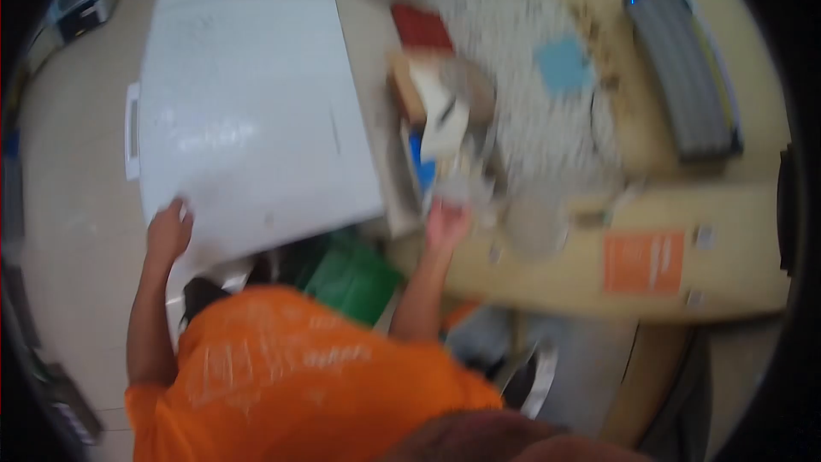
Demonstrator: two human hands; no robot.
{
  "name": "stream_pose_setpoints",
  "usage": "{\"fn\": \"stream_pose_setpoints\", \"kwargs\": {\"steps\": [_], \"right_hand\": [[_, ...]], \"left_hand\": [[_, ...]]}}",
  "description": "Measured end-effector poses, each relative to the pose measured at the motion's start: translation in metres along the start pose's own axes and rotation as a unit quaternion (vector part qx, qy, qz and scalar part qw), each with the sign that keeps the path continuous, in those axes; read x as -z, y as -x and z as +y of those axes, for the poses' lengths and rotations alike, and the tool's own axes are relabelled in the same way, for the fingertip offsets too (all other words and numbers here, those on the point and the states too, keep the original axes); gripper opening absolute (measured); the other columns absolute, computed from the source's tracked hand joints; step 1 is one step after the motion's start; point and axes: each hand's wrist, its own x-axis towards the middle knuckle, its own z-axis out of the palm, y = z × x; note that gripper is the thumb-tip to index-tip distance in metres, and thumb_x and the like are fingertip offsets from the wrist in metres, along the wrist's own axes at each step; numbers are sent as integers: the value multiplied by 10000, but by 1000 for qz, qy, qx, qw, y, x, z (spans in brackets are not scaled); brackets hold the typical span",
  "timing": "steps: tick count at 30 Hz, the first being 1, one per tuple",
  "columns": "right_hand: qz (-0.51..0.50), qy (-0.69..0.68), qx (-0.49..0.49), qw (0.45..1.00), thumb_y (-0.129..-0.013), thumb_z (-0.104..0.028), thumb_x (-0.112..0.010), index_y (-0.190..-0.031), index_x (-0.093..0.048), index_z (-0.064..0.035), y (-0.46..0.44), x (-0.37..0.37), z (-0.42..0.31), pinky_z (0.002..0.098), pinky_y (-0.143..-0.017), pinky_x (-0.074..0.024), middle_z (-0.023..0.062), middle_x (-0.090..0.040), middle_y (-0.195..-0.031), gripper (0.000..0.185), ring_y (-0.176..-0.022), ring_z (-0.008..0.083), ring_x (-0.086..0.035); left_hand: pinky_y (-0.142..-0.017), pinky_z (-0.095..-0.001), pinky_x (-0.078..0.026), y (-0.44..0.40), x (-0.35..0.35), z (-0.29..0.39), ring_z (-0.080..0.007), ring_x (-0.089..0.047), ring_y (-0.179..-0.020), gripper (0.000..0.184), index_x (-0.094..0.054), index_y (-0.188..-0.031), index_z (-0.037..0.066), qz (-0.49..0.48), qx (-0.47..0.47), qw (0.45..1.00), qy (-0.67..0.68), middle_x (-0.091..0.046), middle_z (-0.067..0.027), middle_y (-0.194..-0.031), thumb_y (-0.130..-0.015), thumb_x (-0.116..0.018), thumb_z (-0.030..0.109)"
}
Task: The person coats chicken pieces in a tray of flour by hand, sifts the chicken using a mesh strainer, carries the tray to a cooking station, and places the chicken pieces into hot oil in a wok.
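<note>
Orange cloth of a shirt (316, 368) is being shown nearest the camera. Beyond it, a white counter (248, 94) is being seen at left, and a beige counter (727, 231) at right. A dark ridged object (688, 77) is being supported at the upper right. Below the counters, a green bin (346, 278) is being partly hidden. Between the counters' surfaces, a cluttered container (398, 175) is being filled by blurred items, with a white paper (443, 124) being laid across them. An orange sheet (643, 262) is being displayed on the beige counter. The left grip (169, 233) is being held partly open at the white counter's near edge. The right grip (450, 222) is being held at a pale item (466, 190) by the container's near end; whether it is being gripped cannot be told through the blur.
</note>
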Motion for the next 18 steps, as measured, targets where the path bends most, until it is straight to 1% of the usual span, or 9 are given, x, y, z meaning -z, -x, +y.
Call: {"fn": "stream_pose_setpoints", "kwargs": {"steps": [1, 2, 3, 6, 7, 9, 11, 14, 18], "right_hand": [[52, 0, -21, 998, -979, -224, -470, -1358, -524, -67, 22, -22, 1, 531, -1098, -375, 148, -535, -1414, 414, -1287, 300, -512], [-73, -69, -95, 990, -968, -245, -498, -1299, -551, -70, 23, -7, 2, 523, -1012, -407, 126, -576, -1361, 378, -1198, 292, -555], [-43, -44, -87, 994, -961, -275, -517, -1256, -563, -76, 61, -70, 17, 463, -860, -452, 97, -631, -1232, 359, -1021, 252, -598], [-121, -125, -183, 968, -936, -307, -535, -1179, -605, -112, 118, -116, 59, 448, -793, -465, 61, -666, -1129, 319, -986, 222, -617], [-133, -142, -200, 960, -931, -294, -544, -1184, -603, -113, 138, -133, 74, 430, -753, -463, 58, -663, -1099, 316, -942, 216, -613], [-161, -166, -228, 946, -922, -267, -560, -1193, -600, -117, 189, -160, 98, 394, -673, -458, 53, -657, -1037, 313, -854, 203, -607], [-131, -101, -238, 957, -943, -295, -551, -1198, -586, -113, 213, -160, 116, 356, -599, -442, 53, -653, -1006, 314, -781, 193, -585], [-61, -23, -253, 965, -955, -312, -548, -1194, -579, -108, 260, -171, 138, 324, -532, -430, 52, -649, -983, 315, -726, 187, -574], [6, 21, -251, 968, -950, -232, -546, -1211, -576, -111, 314, -156, 147, 307, -503, -424, 58, -647, -1046, 290, -728, 162, -576]], "left_hand": [[-863, -492, -525, -2, 24, 38, -399, -671, -965, 376, -589, -1243, 11, -12, -20, 1000, -5, -687, -265, -1040, -936, -587, 228], [-856, -447, -531, -2, 36, 56, -380, -680, -968, 389, -579, -1272, 51, -22, -92, 988, 121, -680, -259, -1086, -945, -602, 260], [-849, -407, -531, -8, 33, 64, -356, -681, -992, 396, -574, -1285, 84, -93, -124, 967, 203, -679, -242, -1108, -959, -606, 306], [-910, -416, -508, -1, 56, 108, -337, -653, -1056, 501, -468, -1409, 122, -202, -208, 911, 292, -638, -202, -1195, -988, -573, 373], [-908, -387, -504, 3, 57, 117, -304, -633, -1067, 514, -444, -1429, 134, -250, -217, 871, 362, -632, -183, -1178, -995, -556, 388], [-906, -359, -491, 17, 65, 123, -223, -565, -1096, 527, -396, -1474, 152, -357, -220, 805, 419, -545, -125, -1290, -1032, -448, 433], [-831, -319, -500, 28, 63, 133, -209, -573, -1042, 477, -479, -1390, 117, -328, -258, 766, 489, -624, -126, -1166, -989, -580, 354], [-782, -306, -498, 39, 70, 114, -158, -592, -932, 329, -590, -1218, 59, -307, -355, 768, 435, -656, -87, -1033, -969, -611, 274], [-715, -290, -486, 52, 82, 84, -115, -579, -760, 178, -630, -974, 6, -344, -310, 793, 395, -645, -39, -808, -938, -613, 180]]}}
